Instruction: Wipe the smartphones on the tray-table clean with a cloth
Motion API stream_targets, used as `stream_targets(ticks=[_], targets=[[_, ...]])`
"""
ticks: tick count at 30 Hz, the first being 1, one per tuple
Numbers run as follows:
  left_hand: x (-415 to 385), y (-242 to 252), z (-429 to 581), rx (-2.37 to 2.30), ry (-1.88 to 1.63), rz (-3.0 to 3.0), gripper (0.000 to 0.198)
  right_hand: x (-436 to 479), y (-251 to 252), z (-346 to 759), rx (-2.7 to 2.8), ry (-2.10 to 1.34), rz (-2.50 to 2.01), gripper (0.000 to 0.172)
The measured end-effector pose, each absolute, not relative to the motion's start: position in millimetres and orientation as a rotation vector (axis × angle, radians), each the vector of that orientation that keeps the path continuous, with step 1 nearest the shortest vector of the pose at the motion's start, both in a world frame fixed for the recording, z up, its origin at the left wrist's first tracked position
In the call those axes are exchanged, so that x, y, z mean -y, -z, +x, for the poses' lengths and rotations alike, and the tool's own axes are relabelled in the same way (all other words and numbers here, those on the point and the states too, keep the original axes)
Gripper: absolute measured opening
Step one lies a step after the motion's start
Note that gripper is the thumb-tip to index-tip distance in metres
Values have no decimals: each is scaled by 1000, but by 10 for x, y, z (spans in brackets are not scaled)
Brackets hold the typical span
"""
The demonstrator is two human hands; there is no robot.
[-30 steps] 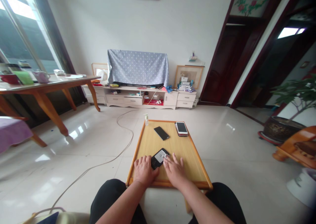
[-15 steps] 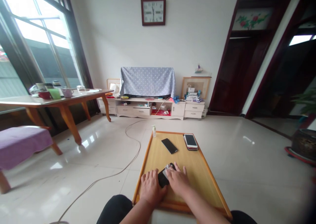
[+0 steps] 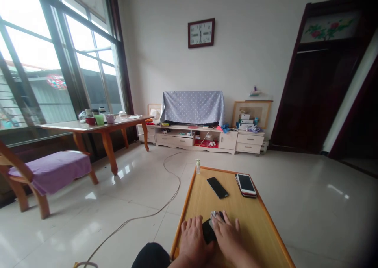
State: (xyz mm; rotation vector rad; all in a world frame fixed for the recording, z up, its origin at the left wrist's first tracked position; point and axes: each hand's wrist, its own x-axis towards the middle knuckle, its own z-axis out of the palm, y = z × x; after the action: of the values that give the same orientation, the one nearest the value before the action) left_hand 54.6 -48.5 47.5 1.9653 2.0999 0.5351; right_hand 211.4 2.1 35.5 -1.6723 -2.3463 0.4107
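Observation:
A black smartphone (image 3: pixel 208 232) lies on the low wooden table (image 3: pixel 245 217), slanted between my hands. My left hand (image 3: pixel 192 236) grips its left side, fingers along the edge and thumb at the near end. On the phone's upper part, my right hand (image 3: pixel 228 233) presses a small pale, crumpled cloth or tissue (image 3: pixel 214 214) under its fingertips. Further up the table lies another dark smartphone (image 3: pixel 217 187). A small pile topped by a white phone (image 3: pixel 246 183) sits by the right edge. At the far left corner stands a small clear pump bottle (image 3: pixel 198 166).
A cable (image 3: pixel 147 217) runs across the tiled floor left of the table. Beyond it are a chair with a purple cover (image 3: pixel 59 169) and a dining table (image 3: pixel 65 126) with cups. A long low cabinet (image 3: pixel 174 141) stands against the far wall.
The camera view has swung left and up, so everything appears further right and lower. My right hand and the cloth stay on the phone, while my left hand keeps hold of it.

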Motion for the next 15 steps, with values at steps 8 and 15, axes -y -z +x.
stream_targets(ticks=[8, 15], targets=[[524, -540, 553, -2091, -494, 1962, 69, 76, -59, 2391, 2358, -391, -1690, 52], [529, -553, 516, -2080, -435, 1930, 71, 128, 33, 2292, 2356, -278, -1759, 49]])
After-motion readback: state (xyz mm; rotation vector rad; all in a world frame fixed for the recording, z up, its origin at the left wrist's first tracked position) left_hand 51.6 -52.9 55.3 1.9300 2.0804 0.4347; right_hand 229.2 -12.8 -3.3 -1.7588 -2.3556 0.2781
